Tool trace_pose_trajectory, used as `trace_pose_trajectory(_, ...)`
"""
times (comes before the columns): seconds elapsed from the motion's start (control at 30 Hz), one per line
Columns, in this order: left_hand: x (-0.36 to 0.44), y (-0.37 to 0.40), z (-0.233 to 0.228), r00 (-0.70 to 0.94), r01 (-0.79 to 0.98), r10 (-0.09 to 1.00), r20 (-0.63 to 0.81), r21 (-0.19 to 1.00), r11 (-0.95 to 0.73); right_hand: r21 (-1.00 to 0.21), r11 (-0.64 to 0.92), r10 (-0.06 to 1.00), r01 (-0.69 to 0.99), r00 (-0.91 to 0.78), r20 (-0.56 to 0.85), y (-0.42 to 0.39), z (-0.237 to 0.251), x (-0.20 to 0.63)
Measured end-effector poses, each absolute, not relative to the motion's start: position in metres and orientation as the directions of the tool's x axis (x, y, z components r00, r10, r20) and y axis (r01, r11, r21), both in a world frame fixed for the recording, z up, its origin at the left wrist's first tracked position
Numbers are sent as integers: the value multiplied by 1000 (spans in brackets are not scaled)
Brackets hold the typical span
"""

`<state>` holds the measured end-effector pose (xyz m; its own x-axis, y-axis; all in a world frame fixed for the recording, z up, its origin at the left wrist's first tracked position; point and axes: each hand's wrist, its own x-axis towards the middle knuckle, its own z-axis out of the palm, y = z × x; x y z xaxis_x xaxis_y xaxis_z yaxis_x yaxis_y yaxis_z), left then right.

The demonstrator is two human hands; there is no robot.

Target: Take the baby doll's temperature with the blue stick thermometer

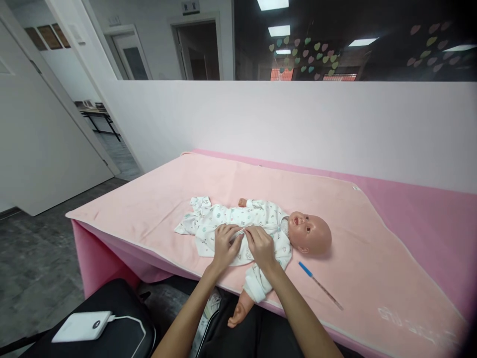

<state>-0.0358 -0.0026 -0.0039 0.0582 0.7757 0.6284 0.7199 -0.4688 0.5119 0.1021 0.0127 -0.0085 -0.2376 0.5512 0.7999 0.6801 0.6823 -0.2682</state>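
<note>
Pink blanket [156,199] covers the table wall to wall, paler pink sheet on top, deeper pink strip at 2 o'clock. Baby doll [261,226] lies on its back mid-blanket, bald head at 3 o'clock, feet end at 9 o'clock. It wears a white romper with tiny printed motifs, cloth rumpled and loose at the leg end; one bare arm hangs off the near edge at 6 o'clock. Left hand [226,244] and right hand [260,245] sit side by side on the doll's belly, fingertips pinched narrow on the romper front where the flaps meet. Thin thermometer [319,284] with blue tip lies at 4 o'clock from the doll, apart. White power bank [82,326] with cable sits at 8 o'clock on a black bag.
</note>
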Motion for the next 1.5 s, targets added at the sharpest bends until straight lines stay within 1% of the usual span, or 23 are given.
trace_pose_trajectory(0.13, -37, -5, -4, 20, 659, 790, 613, 586, -472, -257, 682, 547, 684, -243, 801, 12, -9, 102)
trace_pose_trajectory(0.2, -37, -6, -5, -1, 647, 793, 610, 605, -464, -253, 686, 541, 682, -246, 804, 12, -9, 102)
trace_pose_trajectory(0.43, -38, -9, -8, -40, 625, 734, 678, 590, -511, -265, 710, 511, 653, -218, 832, 11, -9, 103)
trace_pose_trajectory(0.5, -36, -11, -9, -11, 617, 692, 722, 550, -564, -269, 708, 513, 653, -215, 831, 12, -9, 103)
trace_pose_trajectory(0.6, -32, -16, -10, 162, 611, 622, 766, 417, -673, -330, 676, 540, 659, -138, 830, 13, -8, 103)
trace_pose_trajectory(0.67, -29, -19, -9, 249, 622, 615, 748, 363, -694, -374, 657, 556, 655, -86, 827, 13, -7, 102)
trace_pose_trajectory(0.7, -28, -19, -8, 258, 630, 626, 736, 363, -687, -382, 654, 558, 653, -75, 826, 14, -7, 102)
trace_pose_trajectory(0.8, -29, -18, -7, 194, 630, 664, 722, 427, -649, -383, 655, 541, 651, -51, 840, 13, -7, 102)
trace_pose_trajectory(0.9, -30, -16, -10, 80, 613, 684, 725, 506, -607, -410, 663, 533, 626, -11, 846, 12, -7, 103)
trace_pose_trajectory(0.97, -31, -14, -13, -28, 580, 710, 704, 590, -562, -406, 692, 538, 597, -52, 841, 10, -6, 104)
trace_pose_trajectory(1.03, -31, -13, -16, -123, 527, 749, 651, 682, -507, -374, 728, 538, 574, -140, 832, 8, -4, 105)
trace_pose_trajectory(1.1, -30, -12, -17, -165, 491, 772, 614, 730, -475, -347, 744, 539, 571, -205, 817, 7, -3, 105)
trace_pose_trajectory(1.17, -30, -12, -16, -164, 499, 766, 621, 722, -478, -336, 737, 548, 586, -228, 805, 7, -2, 104)
trace_pose_trajectory(1.37, -30, -13, -11, -81, 622, 695, 714, 581, -525, -321, 712, 544, 624, -202, 814, 10, -3, 103)
trace_pose_trajectory(1.5, -31, -12, -13, -75, 631, 670, 738, 556, -541, -310, 711, 538, 631, -205, 818, 13, -8, 104)
